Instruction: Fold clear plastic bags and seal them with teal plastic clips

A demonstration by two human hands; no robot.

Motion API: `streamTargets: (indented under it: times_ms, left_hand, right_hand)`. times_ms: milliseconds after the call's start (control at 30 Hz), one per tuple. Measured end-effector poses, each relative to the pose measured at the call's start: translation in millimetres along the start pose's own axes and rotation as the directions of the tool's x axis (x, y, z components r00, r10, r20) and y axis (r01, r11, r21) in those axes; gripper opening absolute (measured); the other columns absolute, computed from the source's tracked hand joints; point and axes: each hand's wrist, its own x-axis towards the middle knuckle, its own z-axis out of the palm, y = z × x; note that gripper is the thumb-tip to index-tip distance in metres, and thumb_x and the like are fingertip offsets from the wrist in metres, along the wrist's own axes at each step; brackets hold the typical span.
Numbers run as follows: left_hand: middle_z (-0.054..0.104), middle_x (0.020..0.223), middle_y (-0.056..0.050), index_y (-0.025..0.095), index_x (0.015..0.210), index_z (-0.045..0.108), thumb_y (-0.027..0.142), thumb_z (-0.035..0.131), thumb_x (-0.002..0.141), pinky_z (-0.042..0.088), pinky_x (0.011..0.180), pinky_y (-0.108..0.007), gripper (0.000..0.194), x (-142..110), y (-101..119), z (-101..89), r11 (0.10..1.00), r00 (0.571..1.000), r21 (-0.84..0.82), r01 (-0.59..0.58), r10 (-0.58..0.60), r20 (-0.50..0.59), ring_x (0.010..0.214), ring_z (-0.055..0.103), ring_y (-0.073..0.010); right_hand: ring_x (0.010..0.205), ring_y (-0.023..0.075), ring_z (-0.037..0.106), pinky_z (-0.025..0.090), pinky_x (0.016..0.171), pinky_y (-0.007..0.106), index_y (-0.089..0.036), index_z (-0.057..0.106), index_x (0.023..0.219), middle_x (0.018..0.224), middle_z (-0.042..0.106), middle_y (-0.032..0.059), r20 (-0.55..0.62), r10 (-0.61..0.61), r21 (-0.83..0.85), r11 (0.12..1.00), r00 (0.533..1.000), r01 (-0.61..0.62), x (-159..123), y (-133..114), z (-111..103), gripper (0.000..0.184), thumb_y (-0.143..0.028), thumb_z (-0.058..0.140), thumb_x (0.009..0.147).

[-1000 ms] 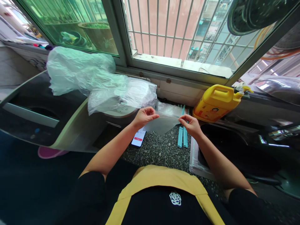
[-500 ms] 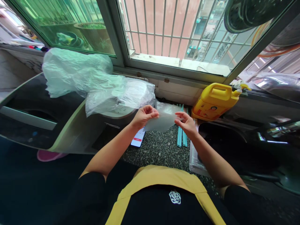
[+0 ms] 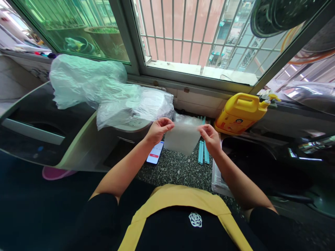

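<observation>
A small translucent plastic bag [image 3: 181,139] hangs between my hands above the speckled counter [image 3: 172,170]. My left hand [image 3: 159,130] pinches its upper left corner between thumb and fingers. At the upper right corner, my right hand [image 3: 210,137] closes on it in the same way. The bag looks flat, with its lower edge hanging free. Beneath and to its right lie several turquoise strips [image 3: 201,152], partly covered by the bag and my right hand. A phone [image 3: 155,153] with a lit screen rests below my left wrist.
A large yellow jug [image 3: 239,113] with a pump stands right of my right hand. On the left, thin plastic sheeting [image 3: 117,97] covers appliances beside a dark-lidded machine [image 3: 36,129]. A clear plastic tray [image 3: 220,181] borders the dark sink [image 3: 251,153]. The window [image 3: 188,42] runs along the back.
My right hand has moved slightly right and its fingers have closed on the bag's corner. The bag is now stretched wider and hangs flatter and lower.
</observation>
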Motion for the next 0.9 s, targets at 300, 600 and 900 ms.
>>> streamTargets:
  times_ms: [300, 600, 900]
  left_hand:
    - [0.051, 0.053, 0.007, 0.016, 0.063, 0.054, 0.028, 0.08, 0.056, 0.037, 0.042, -0.017, 0.029, 3.9, -1.9, 3.5, 0.997, 0.997, 0.0, -0.075, 0.075, -0.03, 0.044, 0.045, -0.0034]
    - [0.048, 0.052, 0.007, 0.018, 0.066, 0.051, 0.032, 0.08, 0.058, 0.035, 0.037, -0.016, 0.032, 3.6, -5.5, 1.3, 0.998, 0.998, -0.009, -0.061, 0.061, -0.035, 0.041, 0.044, -0.0029]
    - [0.046, 0.049, 0.008, 0.019, 0.066, 0.049, 0.03, 0.079, 0.058, 0.035, 0.035, -0.016, 0.033, 3.5, 0.2, -0.9, 0.998, 1.0, -0.063, -0.01, 0.009, -0.024, 0.039, 0.043, -0.0027]
  right_hand:
    - [0.066, 0.0137, 0.052, 0.046, 0.067, 0.03, -0.022, 0.059, 0.069, 0.07, 0.059, 0.0002, -0.011, 0.009, -0.04, 0.999, 1.0, -0.009, 1.9, 10.4, 10.3, 0.042, -0.063, 0.068, 0.065]
    - [0.056, 0.011, 0.045, 0.039, 0.057, 0.027, -0.02, 0.06, 0.066, 0.061, 0.055, -0.0015, 0.145, 0.097, -0.064, 0.994, 0.985, -0.089, -4.8, 10.6, 13.3, 0.044, -0.063, 0.069, 0.062]
    - [0.056, 0.01, 0.048, 0.041, 0.058, 0.026, -0.019, 0.059, 0.062, 0.061, 0.057, -0.002, 0.218, 0.188, 0.011, 0.981, 0.958, -0.195, -11.2, 16.5, 4.8, 0.045, -0.061, 0.074, 0.057]
